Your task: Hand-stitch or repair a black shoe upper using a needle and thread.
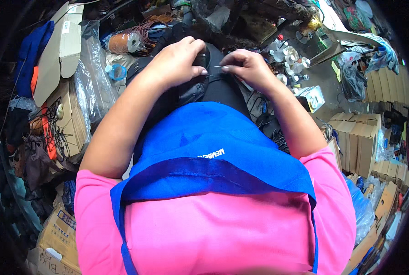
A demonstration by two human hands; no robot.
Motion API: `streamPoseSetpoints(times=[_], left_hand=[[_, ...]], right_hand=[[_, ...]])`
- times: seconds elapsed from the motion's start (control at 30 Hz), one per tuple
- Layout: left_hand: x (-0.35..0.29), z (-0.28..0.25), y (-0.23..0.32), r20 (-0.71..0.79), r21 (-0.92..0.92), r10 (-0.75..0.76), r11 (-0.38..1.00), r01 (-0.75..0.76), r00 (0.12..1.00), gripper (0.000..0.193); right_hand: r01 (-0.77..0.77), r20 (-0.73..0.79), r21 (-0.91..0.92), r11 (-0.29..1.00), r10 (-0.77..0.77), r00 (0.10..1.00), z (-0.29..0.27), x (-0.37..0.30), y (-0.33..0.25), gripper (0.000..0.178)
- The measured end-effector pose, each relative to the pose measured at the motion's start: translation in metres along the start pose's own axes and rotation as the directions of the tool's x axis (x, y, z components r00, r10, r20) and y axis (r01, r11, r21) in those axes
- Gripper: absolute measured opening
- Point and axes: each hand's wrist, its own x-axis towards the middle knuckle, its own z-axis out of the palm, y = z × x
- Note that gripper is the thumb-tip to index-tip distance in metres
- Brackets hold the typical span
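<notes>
My right hand point(249, 68) pinches a thin, light-coloured needle point(217, 66) between thumb and fingertips, its tip toward my left hand. My left hand point(179, 62) curls over a black item that looks like a shoe point(193, 93), resting on my lap at the apron's far edge. A dark thread point(215, 76) seems to run from near my left thumb toward the right. The shoe's far side is hidden under my left fingers and blends with my black trousers point(222, 91). A blue apron point(204, 133) covers my lap.
Beyond my left hand lies an orange thread spool point(124, 43), near a clear blue-capped bottle point(116, 72). Several small bottles point(290, 59) crowd the right, by a white box point(310, 98). Cardboard point(60, 50) leans at left; folded cartons point(358, 137) stand at right.
</notes>
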Motion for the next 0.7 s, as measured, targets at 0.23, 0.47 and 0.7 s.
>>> streamPoseSetpoints(times=[0.23, 0.47, 0.7], left_hand=[[0.01, 0.014, -0.033, 0.289, -0.5, 0.03, 0.857, 0.124, 0.957, 0.022], [0.008, 0.018, -0.04, 0.293, -0.629, 0.027, 0.758, 0.172, 0.956, 0.023], [0.007, 0.019, -0.047, 0.381, -0.719, 0.027, 0.636, 0.278, 0.924, 0.025]], right_hand=[[0.133, 0.049, -0.2, 0.971, -0.126, 0.991, 0.008, 0.016, -0.004, 0.012], [0.268, 0.082, -0.215, 0.939, -0.256, 0.963, 0.015, 0.02, -0.003, 0.012], [0.192, -0.002, -0.172, 0.966, -0.196, 0.981, 0.029, 0.007, -0.007, 0.014]])
